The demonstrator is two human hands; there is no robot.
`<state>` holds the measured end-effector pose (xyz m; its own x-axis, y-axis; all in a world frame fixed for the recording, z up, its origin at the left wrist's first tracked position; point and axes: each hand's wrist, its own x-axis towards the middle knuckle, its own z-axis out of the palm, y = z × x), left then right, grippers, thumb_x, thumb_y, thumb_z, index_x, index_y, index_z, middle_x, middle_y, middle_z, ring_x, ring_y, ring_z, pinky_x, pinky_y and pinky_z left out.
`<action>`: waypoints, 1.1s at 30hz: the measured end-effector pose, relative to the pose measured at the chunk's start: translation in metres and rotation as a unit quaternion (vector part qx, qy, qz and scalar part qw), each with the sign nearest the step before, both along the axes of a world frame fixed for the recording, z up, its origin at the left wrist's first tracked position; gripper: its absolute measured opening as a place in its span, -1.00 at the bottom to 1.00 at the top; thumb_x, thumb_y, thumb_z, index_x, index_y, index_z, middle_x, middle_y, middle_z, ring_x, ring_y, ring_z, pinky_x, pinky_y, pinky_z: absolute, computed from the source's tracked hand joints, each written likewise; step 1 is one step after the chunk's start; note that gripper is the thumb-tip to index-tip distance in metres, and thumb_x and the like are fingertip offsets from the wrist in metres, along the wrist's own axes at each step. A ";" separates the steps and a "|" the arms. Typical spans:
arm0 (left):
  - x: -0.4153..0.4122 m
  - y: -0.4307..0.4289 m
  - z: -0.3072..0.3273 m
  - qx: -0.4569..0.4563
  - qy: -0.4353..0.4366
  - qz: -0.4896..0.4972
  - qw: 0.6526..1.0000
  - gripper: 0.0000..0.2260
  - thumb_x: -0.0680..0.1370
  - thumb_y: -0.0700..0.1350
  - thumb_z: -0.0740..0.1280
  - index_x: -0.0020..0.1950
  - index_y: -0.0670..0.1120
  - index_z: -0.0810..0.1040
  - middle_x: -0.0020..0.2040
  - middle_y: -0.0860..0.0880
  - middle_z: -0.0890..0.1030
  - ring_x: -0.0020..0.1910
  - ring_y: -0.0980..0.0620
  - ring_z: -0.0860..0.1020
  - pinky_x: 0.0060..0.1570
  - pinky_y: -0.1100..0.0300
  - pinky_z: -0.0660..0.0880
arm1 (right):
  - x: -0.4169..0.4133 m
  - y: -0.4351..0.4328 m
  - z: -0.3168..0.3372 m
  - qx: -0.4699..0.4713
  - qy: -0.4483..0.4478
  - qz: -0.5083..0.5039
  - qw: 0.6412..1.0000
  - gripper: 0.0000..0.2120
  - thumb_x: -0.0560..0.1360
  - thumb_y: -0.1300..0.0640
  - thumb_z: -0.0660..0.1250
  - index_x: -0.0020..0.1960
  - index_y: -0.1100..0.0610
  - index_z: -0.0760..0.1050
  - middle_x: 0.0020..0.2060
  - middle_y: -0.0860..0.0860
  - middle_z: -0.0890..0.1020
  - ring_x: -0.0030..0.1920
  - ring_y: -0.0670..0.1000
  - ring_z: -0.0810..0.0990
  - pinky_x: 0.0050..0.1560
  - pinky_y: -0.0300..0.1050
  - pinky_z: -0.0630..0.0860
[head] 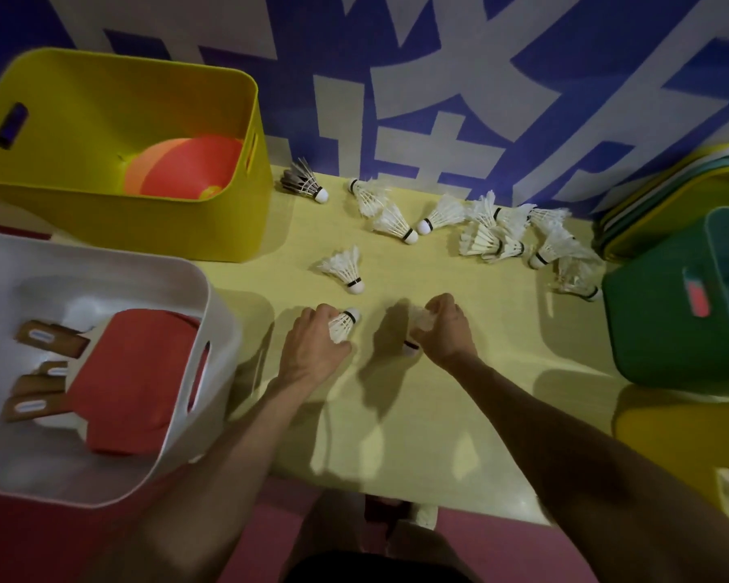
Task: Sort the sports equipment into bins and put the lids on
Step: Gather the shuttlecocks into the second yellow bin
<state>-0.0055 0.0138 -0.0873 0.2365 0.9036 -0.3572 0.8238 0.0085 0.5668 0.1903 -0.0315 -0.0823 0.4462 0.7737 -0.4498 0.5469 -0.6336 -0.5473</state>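
Far left of the green bin [665,330], the white bin [205,288] with its red paddles [131,363] crowds my left hand [312,349], whose fingers curl round one shuttlecock [342,325]; squeezing could crush the feathers. Nearer the green bin, my right hand [449,330] pinches a second shuttlecock [422,321] by its skirt, so it may slip. Loose shuttlecocks [489,239] lie just beside the bin, and a sweeping arm could scatter them. Lids [665,191] are stacked behind it.

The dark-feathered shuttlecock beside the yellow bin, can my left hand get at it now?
Probably not yet: the left hand grips a white shuttlecock. Otherwise the way to the dark-feathered shuttlecock looks clear.
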 end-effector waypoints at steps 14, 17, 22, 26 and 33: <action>0.118 -0.108 0.113 -0.028 -0.311 0.060 0.948 -0.67 0.41 -0.12 0.50 0.13 0.05 0.53 0.01 0.12 0.59 -0.09 0.22 0.58 -0.20 0.47 0.47 | 0.095 -0.115 0.118 0.176 0.158 -0.106 0.966 -0.30 0.35 0.23 0.47 0.41 0.09 0.25 0.11 0.04 0.45 -0.01 0.00 0.49 -0.23 -0.27 0.41; 0.153 -0.142 0.134 -0.021 -0.355 0.048 0.933 -0.68 0.41 -0.13 0.51 0.11 0.07 0.55 0.05 0.09 0.62 -0.05 0.25 0.59 -0.12 0.42 0.50 | 0.128 -0.156 0.141 0.227 0.173 -0.132 0.949 -0.30 0.34 0.19 0.49 0.40 0.05 0.26 0.13 0.00 0.48 0.07 0.01 0.54 0.06 -0.10 0.52; 0.219 -0.189 0.158 -0.041 -0.352 -0.066 0.933 -0.69 0.43 -0.05 0.48 0.15 0.08 0.55 0.10 0.09 0.62 0.08 0.14 0.57 0.05 0.23 0.52 | 0.183 -0.230 0.161 0.296 0.150 -0.181 0.926 -0.35 0.28 -0.08 0.49 0.29 -0.13 0.29 0.10 -0.08 0.57 0.03 0.02 0.63 0.09 0.12 0.57; 0.269 -0.224 0.162 -0.104 -0.344 -0.152 0.921 -0.76 0.50 -0.02 0.42 0.15 0.06 0.52 0.13 -0.02 0.62 0.04 0.07 0.60 0.01 0.09 0.60 | 0.217 -0.283 0.159 0.313 0.130 -0.248 0.907 -0.48 0.40 0.09 0.46 0.27 -0.05 0.31 0.15 0.03 0.53 -0.02 0.09 0.64 0.05 0.13 0.58; 0.314 -0.263 0.161 -0.140 -0.285 -0.225 0.921 -0.60 0.50 0.23 0.29 0.26 0.06 0.45 0.23 0.03 0.53 0.13 0.13 0.54 0.14 0.01 0.55 | 0.252 -0.345 0.141 0.235 0.070 -0.321 0.915 -0.35 0.39 0.01 0.44 0.40 0.07 0.26 0.31 0.10 0.46 0.25 0.11 0.49 0.24 0.15 0.47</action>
